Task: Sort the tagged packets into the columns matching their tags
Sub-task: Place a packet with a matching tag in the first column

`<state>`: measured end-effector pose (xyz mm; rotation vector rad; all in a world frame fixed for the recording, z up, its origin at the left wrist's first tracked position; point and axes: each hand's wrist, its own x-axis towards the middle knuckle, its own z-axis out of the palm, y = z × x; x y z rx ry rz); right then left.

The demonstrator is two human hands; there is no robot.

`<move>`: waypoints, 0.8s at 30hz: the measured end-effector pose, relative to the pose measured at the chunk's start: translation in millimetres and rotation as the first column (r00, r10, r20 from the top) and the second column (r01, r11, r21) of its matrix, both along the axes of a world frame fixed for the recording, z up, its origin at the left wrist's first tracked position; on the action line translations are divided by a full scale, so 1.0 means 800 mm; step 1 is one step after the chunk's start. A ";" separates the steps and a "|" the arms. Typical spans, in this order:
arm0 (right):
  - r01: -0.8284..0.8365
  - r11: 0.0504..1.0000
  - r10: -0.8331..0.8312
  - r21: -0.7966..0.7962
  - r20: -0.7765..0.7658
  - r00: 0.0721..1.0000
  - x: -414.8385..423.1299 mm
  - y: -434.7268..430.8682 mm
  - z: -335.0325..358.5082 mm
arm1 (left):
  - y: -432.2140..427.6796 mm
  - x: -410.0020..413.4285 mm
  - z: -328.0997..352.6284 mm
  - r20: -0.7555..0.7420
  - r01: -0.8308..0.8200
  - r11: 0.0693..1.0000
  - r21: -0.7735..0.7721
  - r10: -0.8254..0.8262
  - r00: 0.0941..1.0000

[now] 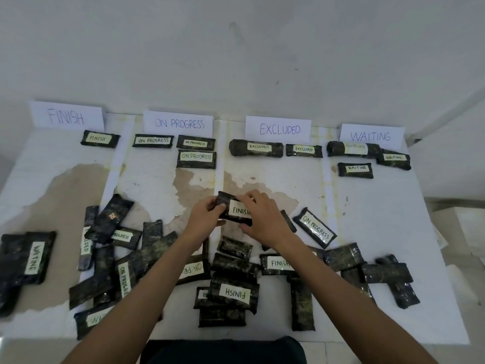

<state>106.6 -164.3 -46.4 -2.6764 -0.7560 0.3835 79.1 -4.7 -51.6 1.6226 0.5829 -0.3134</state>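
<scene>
Both hands (236, 219) grip one FINISH packet (237, 210); sorted beyond: one, three, two, seemingly three.

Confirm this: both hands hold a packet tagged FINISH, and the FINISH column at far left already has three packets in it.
Not quite. The head view shows both the left hand and right hand on the FINISH packet, but the FINISH column holds only one sorted packet, not three.

I saw four header cards (178, 123) along the far edge, sorted packets (196, 158) before them, unsorted packets (233, 294) nearest me.
</scene>
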 end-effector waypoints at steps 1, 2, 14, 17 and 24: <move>-0.002 1.000 0.002 0.017 0.005 1.000 0.000 0.006 -0.001 | 0.007 -0.002 0.001 0.003 -0.008 1.000 0.002 0.008 1.000; -0.004 0.999 0.003 0.032 0.012 1.000 0.000 0.013 -0.001 | 0.015 -0.004 0.002 0.014 -0.008 1.000 0.020 0.008 1.000; -0.117 0.989 0.117 0.089 0.000 0.993 0.009 0.185 0.010 | 0.227 -0.043 0.011 0.089 0.074 0.869 0.489 -0.133 0.987; -0.136 0.983 0.138 0.121 -0.008 0.990 0.016 0.248 0.009 | 0.292 -0.047 0.009 0.084 0.066 0.816 0.574 -0.139 0.987; -0.148 0.983 0.147 0.105 0.019 0.989 0.045 0.379 -0.012 | 0.422 -0.040 -0.012 0.031 0.105 0.743 0.661 -0.167 0.985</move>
